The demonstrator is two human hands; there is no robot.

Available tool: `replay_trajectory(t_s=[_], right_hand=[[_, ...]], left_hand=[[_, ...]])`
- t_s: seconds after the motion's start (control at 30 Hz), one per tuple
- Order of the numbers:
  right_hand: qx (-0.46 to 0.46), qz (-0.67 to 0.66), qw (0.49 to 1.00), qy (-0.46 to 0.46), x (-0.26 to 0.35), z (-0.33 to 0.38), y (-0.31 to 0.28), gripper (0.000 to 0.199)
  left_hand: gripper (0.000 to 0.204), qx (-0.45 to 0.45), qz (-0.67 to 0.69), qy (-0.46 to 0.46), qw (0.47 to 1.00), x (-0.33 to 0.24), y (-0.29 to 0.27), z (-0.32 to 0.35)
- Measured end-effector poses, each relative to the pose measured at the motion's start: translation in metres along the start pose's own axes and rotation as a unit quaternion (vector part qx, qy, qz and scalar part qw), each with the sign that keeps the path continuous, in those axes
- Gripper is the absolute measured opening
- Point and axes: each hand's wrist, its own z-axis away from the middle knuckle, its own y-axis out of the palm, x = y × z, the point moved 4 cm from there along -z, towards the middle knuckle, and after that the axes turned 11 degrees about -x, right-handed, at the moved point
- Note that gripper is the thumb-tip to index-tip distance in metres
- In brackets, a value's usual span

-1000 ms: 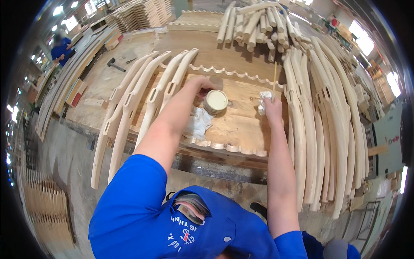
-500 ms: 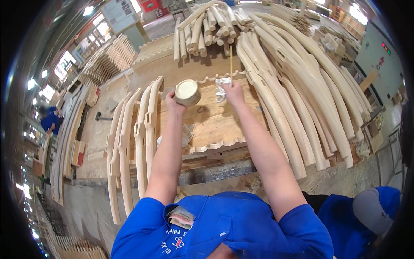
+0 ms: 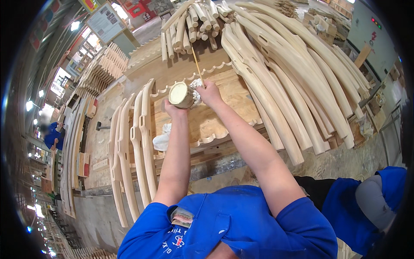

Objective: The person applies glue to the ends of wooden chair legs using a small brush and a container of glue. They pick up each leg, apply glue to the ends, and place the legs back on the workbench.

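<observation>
My left hand (image 3: 174,108) is wrapped round a round pot (image 3: 180,94) with pale cream contents at its top. Close against the pot's right side, my right hand (image 3: 208,93) grips a crumpled white cloth (image 3: 196,86) together with a thin wooden stick (image 3: 197,62) that points up and away. Below both hands is a wooden tray (image 3: 211,137) with scalloped edges. A white cloth or glove (image 3: 162,138) lies beside my left forearm. Several shaped wooden legs (image 3: 137,129) with slots stand in a row at the left.
A large stack of curved wooden pieces (image 3: 284,82) fills the right side. Rounded wooden rods (image 3: 194,21) are piled at the far end. A hammer (image 3: 101,126) lies at the left. One person (image 3: 349,211) is close at lower right, another (image 3: 54,136) far left.
My right hand has moved left with the cloth and stick, up to the pot. The stick now leans left. The view has shifted slightly.
</observation>
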Motion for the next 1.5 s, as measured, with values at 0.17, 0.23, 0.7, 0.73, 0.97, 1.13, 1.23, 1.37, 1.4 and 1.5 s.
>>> replay_trajectory(t_s=[0.17, 0.23, 0.7, 0.73, 0.97, 1.13, 1.23, 1.37, 1.4, 1.5], right_hand=[[0.023, -0.080, 0.993, 0.089, -0.006, 0.009, 0.005, 0.018], [0.036, -0.137, 0.978, 0.150, -0.006, 0.016, 0.003, 0.015], [0.040, -0.240, 0.940, 0.239, 0.012, 0.042, -0.005, 0.010], [0.042, -0.244, 0.939, 0.239, 0.011, 0.042, -0.005, 0.010], [0.014, -0.281, 0.932, 0.226, 0.013, 0.045, -0.015, 0.003], [0.056, -0.232, 0.965, 0.110, 0.043, 0.030, -0.026, 0.008], [-0.061, -0.115, 0.991, -0.021, 0.044, -0.008, -0.065, 0.017], [-0.039, 0.090, 0.992, -0.075, 0.024, -0.022, -0.065, 0.027], [-0.007, 0.078, 0.995, -0.057, 0.018, -0.018, -0.052, 0.028], [0.038, 0.009, 0.997, -0.065, 0.018, -0.016, -0.030, 0.026]], left_hand=[[0.059, -0.005, 0.062, 0.022, 0.998, 0.006, 0.000, 0.011], [0.061, -0.022, 0.054, 0.037, 0.998, 0.007, -0.002, 0.013], [0.046, -0.156, 0.014, 0.184, 0.970, -0.004, -0.015, 0.014], [0.045, -0.162, 0.016, 0.183, 0.970, -0.004, -0.015, 0.016], [0.043, -0.218, -0.047, 0.181, 0.958, 0.006, -0.014, 0.025], [0.041, -0.208, -0.102, 0.158, 0.960, 0.013, -0.032, 0.008], [0.042, -0.144, -0.027, 0.055, 0.988, 0.023, -0.028, 0.003], [0.045, -0.009, -0.074, -0.035, 0.997, 0.012, -0.021, -0.016], [0.044, 0.010, -0.080, -0.052, 0.995, 0.012, -0.022, -0.016], [0.043, 0.050, -0.096, -0.080, 0.991, 0.017, -0.012, -0.016]])
